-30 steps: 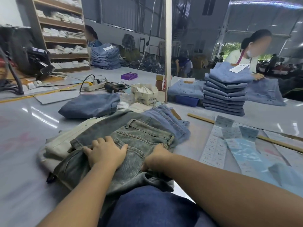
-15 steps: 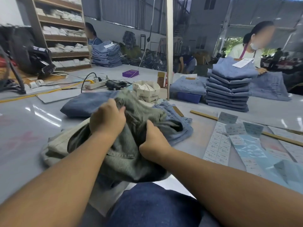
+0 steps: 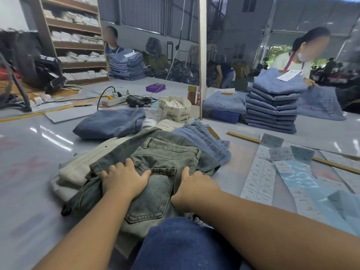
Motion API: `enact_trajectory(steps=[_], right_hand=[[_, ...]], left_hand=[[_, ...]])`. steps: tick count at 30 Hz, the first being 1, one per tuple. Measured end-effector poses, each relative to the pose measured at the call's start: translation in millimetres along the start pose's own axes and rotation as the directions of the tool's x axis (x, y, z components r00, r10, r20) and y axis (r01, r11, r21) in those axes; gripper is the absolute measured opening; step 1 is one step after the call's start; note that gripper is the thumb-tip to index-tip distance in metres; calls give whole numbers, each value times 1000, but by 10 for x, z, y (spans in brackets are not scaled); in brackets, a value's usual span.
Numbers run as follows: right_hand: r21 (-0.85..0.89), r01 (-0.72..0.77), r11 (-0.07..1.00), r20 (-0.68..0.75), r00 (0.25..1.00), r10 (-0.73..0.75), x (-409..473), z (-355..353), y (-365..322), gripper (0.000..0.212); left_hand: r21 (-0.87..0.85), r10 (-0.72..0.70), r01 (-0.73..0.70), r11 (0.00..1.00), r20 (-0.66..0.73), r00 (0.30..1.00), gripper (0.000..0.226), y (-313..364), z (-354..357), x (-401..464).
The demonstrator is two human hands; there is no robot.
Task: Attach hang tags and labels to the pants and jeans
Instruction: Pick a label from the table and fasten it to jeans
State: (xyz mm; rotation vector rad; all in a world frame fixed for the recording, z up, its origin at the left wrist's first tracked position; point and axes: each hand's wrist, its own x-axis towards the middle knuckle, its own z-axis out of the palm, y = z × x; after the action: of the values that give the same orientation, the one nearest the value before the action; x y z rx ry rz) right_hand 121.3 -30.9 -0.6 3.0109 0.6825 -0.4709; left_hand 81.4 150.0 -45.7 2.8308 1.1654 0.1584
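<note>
Back down go the grey-green jeans; half a second ago we had them bunched up off the pile, now they lie flat again on the cream pants. Around us: folded blue jeans behind, a box of hang tags beyond, label sheets to the right, a tall denim stack further off. Our left hand presses flat beside the back pocket, fingers spread. Our right hand rests at the jeans' right edge, its fingertips tucked out of sight, so we cannot tell its grip. Label print is unreadable.
</note>
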Motion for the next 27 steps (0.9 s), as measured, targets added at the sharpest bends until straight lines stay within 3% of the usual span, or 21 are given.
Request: enact_trajectory(steps=[4,8,13,17,20,21,23,25,27], right_hand=[[-164,17,986,-107,994,-35,-38,-25,-29,83],[-294,136,946,-200,959,-200,-23,-10,-22,80],[-199,187,962,-112,971,-212,9,89,-42,88],[-136,248,959,-169,948,-269,48,93,-42,84],[-216,275,937,-118,945,-305,60,63,-26,81],[-231,270,935,-40,957,-286,49,48,-10,83],[-263,277,924,109,960,-257,-1,-50,18,88],[-330,333,883,195,940,-281,-138,-275,41,73],[-337,360,870,253,924,-285,-342,-554,71,55]], left_hand=[[-57,-9,10,998,31,999,80,6,-72,53],[-187,-5,11,982,29,1000,63,4,-72,59],[-249,14,-11,968,9,1000,49,26,-85,79],[-311,15,-81,947,-211,977,36,47,-275,170],[-93,96,-136,986,-344,934,48,95,-295,110],[24,155,-155,988,-301,941,58,118,-200,26],[85,219,-210,974,-121,968,65,119,1,-134],[76,202,-207,975,75,977,61,80,-17,-168],[150,201,-226,962,167,965,64,115,-232,-196]])
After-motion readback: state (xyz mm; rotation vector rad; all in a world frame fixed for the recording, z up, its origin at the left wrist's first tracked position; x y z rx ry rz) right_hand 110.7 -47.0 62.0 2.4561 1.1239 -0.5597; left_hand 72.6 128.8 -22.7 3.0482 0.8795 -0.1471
